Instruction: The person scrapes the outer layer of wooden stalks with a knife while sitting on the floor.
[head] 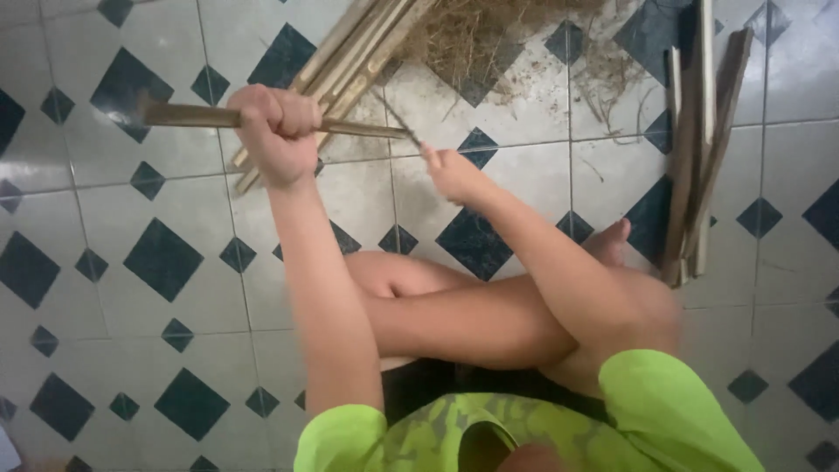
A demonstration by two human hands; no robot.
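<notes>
White and dark blue floor tiles [166,288] lie under everything. At twelve o'clock sits a pile of dry grass [476,35], and a bundle of long sticks [350,61] leans down from it. At three o'clock lie flat wooden slats [699,149]. Near eleven o'clock the left hand [278,131] is a tight fist, wrapped all the way round a brown stick [188,114] lying sideways. Just right of it, the right hand [450,173] pinches the thin dark strip [398,118] coming off the stick's end.
</notes>
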